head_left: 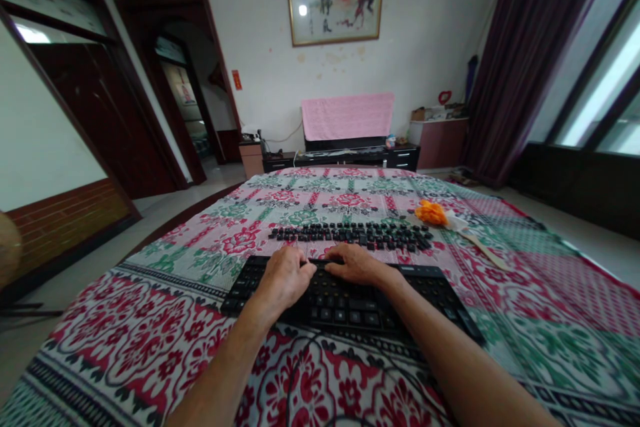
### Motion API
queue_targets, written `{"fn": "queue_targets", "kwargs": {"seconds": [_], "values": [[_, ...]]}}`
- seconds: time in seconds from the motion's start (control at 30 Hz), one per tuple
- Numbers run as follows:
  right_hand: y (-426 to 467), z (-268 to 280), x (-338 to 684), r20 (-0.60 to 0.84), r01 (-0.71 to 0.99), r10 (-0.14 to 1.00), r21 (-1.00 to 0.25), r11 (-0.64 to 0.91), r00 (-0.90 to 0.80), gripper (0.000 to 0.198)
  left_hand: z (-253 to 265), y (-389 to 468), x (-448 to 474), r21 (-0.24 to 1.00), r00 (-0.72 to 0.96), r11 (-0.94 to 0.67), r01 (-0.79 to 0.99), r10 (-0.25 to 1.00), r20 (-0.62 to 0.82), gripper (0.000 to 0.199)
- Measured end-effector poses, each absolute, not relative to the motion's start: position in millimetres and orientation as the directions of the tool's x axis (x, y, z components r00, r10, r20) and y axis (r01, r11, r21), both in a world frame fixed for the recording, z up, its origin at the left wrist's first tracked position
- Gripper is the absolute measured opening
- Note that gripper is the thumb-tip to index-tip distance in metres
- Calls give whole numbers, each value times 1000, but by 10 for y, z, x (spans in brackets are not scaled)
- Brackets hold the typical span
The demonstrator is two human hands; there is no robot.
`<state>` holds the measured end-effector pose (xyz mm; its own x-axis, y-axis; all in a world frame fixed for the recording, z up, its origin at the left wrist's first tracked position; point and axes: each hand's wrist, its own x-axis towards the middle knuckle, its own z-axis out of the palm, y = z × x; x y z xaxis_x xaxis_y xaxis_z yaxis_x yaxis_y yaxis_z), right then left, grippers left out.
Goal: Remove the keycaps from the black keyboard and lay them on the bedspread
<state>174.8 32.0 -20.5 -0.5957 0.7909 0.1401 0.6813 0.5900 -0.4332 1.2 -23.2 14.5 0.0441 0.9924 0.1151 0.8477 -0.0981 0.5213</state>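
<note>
A black computer keyboard [345,317] lies on the table before me. Several of its keys are off, leaving bare sockets, while others sit along the near edge and at the left. My left hand [287,275] rests over its upper middle with fingers curled and thumb close to the forefinger; whatever lies between the tips is hidden. Beside it, my right hand [356,265] grips the far edge, with its thumb on the key area. Just beyond the keyboard, loose black keycaps [350,233] are laid out in rows.
To the right of the keycaps lies an orange, flower-like bunch [431,212] by a brush-like thing with a pale wooden handle [486,251]. A black cable [291,373] trails from the keyboard toward me. The patterned tablecloth [125,327] covers the table.
</note>
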Motion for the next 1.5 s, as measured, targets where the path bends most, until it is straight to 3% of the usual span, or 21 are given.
{"fn": "queue_targets", "kwargs": {"seconds": [0.1,0.2,0.43,0.6,0.8,0.9,1.0,1.23,1.5], "values": [[312,-193,1747,128,691,793,-421,587,-596,27,203,-292,77,404,92,-170,899,975,205,14],[302,-184,1745,126,695,797,-421,583,-591,26,205,-284,71,390,93,-168,905,974,204,15],[302,-182,1745,120,696,800,-428,576,-588,23,176,-161,-104,736,-4,141,662,983,-185,14],[298,-174,1744,128,706,801,-405,580,-585,23,188,-136,-206,836,6,235,496,962,-274,16],[271,-135,1745,112,714,808,-408,569,-579,24,269,-159,-164,839,-27,198,507,976,-214,14],[265,-137,1739,187,676,802,-450,583,-567,25,292,-167,-112,842,-21,169,513,983,-184,13],[252,-137,1706,291,577,760,-511,637,-581,30,275,-151,-93,843,-62,144,518,990,-130,14],[168,-87,1565,295,485,677,-514,707,-674,20,204,-96,-107,843,-114,78,533,993,-20,21],[159,-197,1451,306,626,808,-515,585,-503,12,85,-35,-58,876,-119,-24,482,989,93,23]]}}
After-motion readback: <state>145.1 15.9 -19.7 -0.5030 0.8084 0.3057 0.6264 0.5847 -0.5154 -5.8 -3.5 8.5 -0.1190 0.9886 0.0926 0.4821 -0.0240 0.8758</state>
